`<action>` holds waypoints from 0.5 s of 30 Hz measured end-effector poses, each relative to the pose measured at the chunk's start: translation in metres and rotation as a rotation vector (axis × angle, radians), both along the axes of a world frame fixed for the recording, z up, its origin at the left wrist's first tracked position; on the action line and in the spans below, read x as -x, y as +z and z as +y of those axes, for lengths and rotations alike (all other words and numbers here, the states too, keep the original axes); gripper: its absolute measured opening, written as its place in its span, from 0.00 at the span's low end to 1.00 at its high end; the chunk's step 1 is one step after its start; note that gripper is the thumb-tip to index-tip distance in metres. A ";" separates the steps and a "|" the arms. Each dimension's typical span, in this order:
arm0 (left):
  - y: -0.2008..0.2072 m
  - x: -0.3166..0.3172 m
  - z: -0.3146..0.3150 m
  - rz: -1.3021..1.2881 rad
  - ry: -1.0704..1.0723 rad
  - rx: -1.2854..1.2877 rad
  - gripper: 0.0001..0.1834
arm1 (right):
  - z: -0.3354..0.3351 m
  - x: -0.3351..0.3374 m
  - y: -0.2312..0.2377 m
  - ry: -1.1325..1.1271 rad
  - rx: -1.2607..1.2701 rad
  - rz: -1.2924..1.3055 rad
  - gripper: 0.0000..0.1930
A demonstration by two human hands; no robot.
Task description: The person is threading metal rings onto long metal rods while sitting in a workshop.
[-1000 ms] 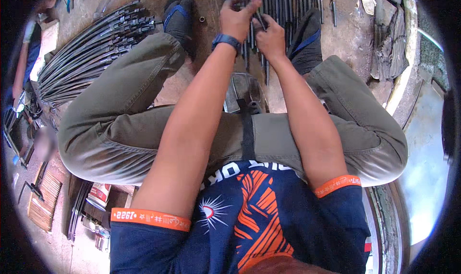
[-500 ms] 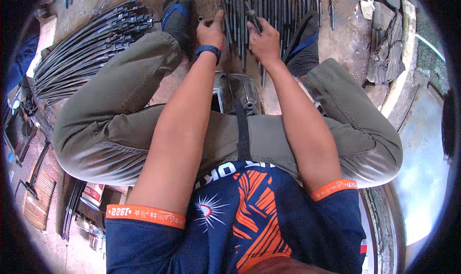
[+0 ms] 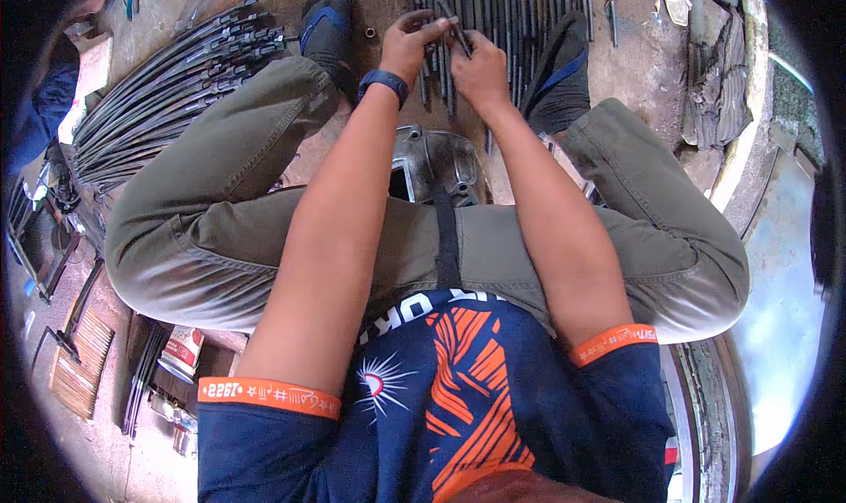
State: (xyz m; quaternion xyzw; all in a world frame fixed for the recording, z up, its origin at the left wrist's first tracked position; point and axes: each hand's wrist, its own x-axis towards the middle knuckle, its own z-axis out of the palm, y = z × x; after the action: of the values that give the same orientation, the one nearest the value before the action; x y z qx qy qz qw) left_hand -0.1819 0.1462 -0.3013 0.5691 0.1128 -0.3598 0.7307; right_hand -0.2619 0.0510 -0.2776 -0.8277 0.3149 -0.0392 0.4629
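My right hand (image 3: 480, 73) is closed round a dark metal rod (image 3: 461, 39), which leans with its upper end toward my left hand. My left hand (image 3: 407, 49) wears a blue wristband; its thumb and fingers are pinched together at that upper end. Whatever small piece those fingers may hold is hidden. Under and beyond both hands lie many dark metal rods (image 3: 520, 5) side by side on the floor. A small metal ring (image 3: 370, 33) sits on the floor left of my left hand.
A bundle of long rods with thicker ends (image 3: 167, 102) lies at the left. Between my crossed legs rests a dark welding mask (image 3: 458, 164). My sandalled feet flank the rods. Grey slabs (image 3: 714, 80) and a shiny metal sheet (image 3: 775, 300) are at the right.
My left hand has moved right and slightly up, bringing its fingers to the rod's end. My right hand has tilted the rod a little and stays near its place.
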 end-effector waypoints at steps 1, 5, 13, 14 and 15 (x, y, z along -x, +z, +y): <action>0.002 0.002 0.002 -0.156 -0.003 -0.128 0.22 | -0.002 -0.001 0.006 0.002 0.009 0.026 0.10; 0.006 0.010 -0.007 -0.444 -0.048 -0.465 0.25 | -0.007 0.000 0.003 0.005 0.030 0.058 0.13; -0.003 0.006 0.006 -0.240 0.177 -0.450 0.23 | -0.004 0.000 0.005 0.007 0.097 0.035 0.14; 0.002 0.007 -0.002 -0.305 0.095 -0.352 0.21 | -0.004 -0.001 0.006 0.028 0.091 0.034 0.13; 0.002 0.007 -0.009 -0.347 0.076 -0.247 0.22 | -0.001 0.000 0.005 0.028 0.090 0.034 0.13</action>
State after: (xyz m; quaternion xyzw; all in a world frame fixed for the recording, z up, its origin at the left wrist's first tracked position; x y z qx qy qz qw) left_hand -0.1889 0.1372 -0.2994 0.7030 0.0501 -0.2120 0.6770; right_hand -0.2615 0.0497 -0.2730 -0.8524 0.3090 -0.0329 0.4205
